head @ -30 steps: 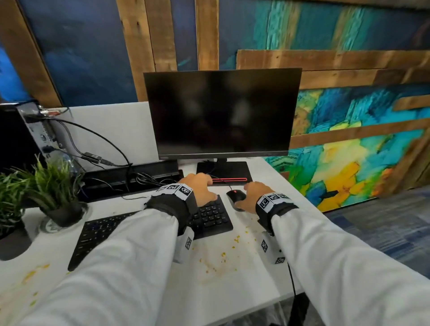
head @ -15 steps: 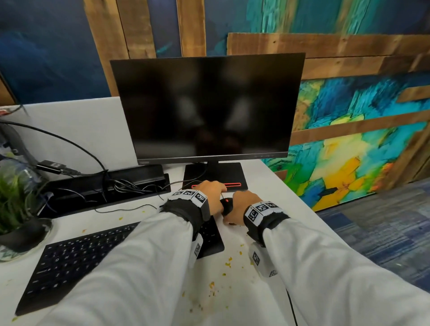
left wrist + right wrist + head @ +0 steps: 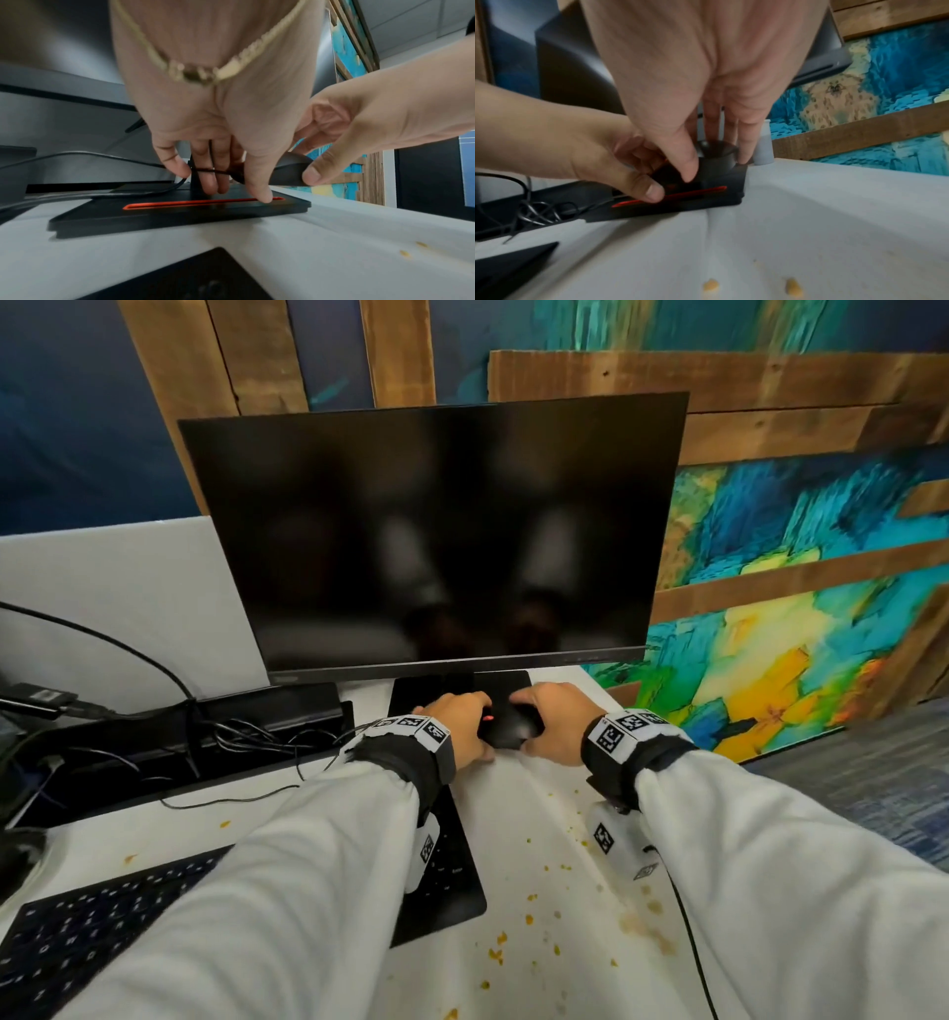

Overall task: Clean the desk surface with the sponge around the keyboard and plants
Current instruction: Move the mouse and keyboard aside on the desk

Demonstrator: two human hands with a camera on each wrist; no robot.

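Both hands meet on a black mouse (image 3: 513, 729) over the monitor base (image 3: 411, 690). My right hand (image 3: 549, 721) grips the mouse (image 3: 706, 178) from above, thumb on its side. My left hand (image 3: 457, 726) holds its front end, and the mouse cable (image 3: 218, 171) crosses the left fingers (image 3: 210, 182). The black keyboard (image 3: 447, 880) lies under my left forearm. Yellow crumbs (image 3: 495, 952) and a brownish smear (image 3: 642, 924) mark the white desk (image 3: 554, 814). No sponge or plant shows.
A dark monitor (image 3: 436, 531) stands right behind the hands. A black cable tray (image 3: 205, 726) with tangled wires runs along the back left. A thin black cable (image 3: 688, 932) trails near the desk's right edge, with carpet and a painted wall panel beyond.
The mouse has gone from beside the keyboard forward onto the monitor base. My left hand left the keyboard and joined the right on the mouse. The view shifted forward and right; the plants dropped out.
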